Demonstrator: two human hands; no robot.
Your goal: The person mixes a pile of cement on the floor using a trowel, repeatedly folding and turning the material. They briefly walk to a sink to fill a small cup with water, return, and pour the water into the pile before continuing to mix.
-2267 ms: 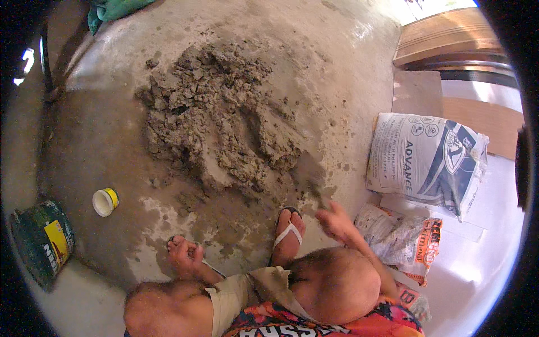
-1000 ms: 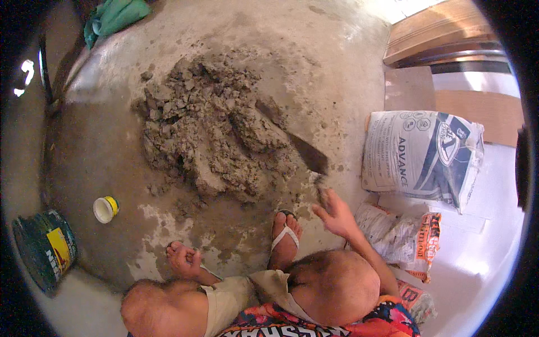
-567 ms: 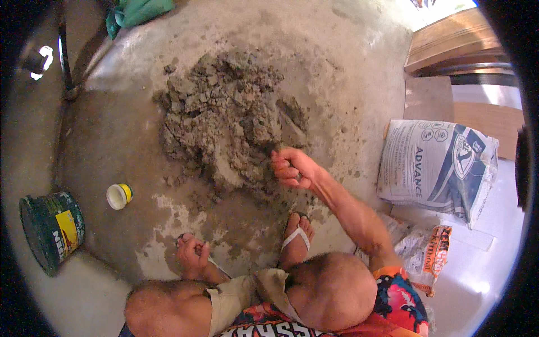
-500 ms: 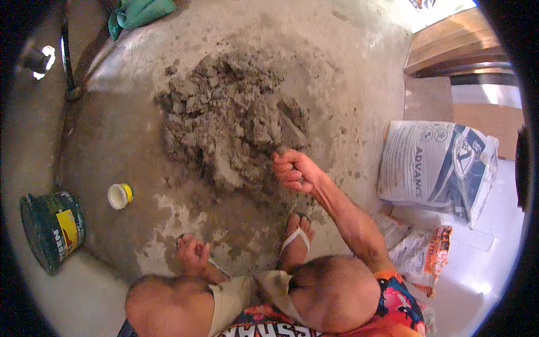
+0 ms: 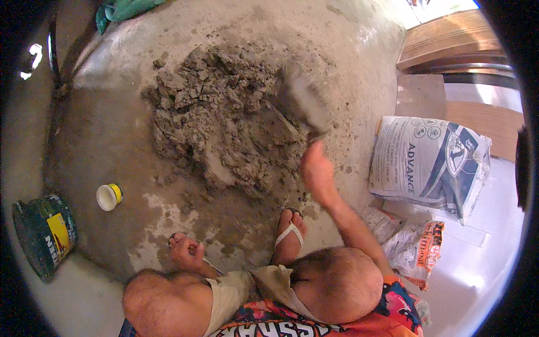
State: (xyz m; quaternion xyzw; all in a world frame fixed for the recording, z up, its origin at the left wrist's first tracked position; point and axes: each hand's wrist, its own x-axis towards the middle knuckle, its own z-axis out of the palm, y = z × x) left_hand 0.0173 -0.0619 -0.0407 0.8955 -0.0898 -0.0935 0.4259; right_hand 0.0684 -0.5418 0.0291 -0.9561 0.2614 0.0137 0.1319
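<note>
My right hand (image 5: 318, 171) is wrapped round the handle of a trowel, at the right edge of a heap of wet, lumpy mortar (image 5: 224, 121). Motion smears the trowel's grey blade (image 5: 306, 98), which is up over the heap's upper right side. The handle is mostly hidden in my fist. Down by my left foot, in front of the left knee, my left hand (image 5: 190, 251) hangs with its fingers loosely curled and nothing visible in them. It partly covers the foot and its white-strapped flip-flop.
A dark green bucket (image 5: 42, 238) and a small white tub with a yellow band (image 5: 109, 197) stand on the left. At the right are a large cement bag (image 5: 429, 165), a crumpled orange-and-white bag (image 5: 412, 250) and wooden boards (image 5: 449, 42). Green cloth (image 5: 126, 8) lies top left.
My right hand has moved right and slightly up, away from the heap's lower edge. The trowel blade now shows raised and blurred. My left hand stays by the left foot.
</note>
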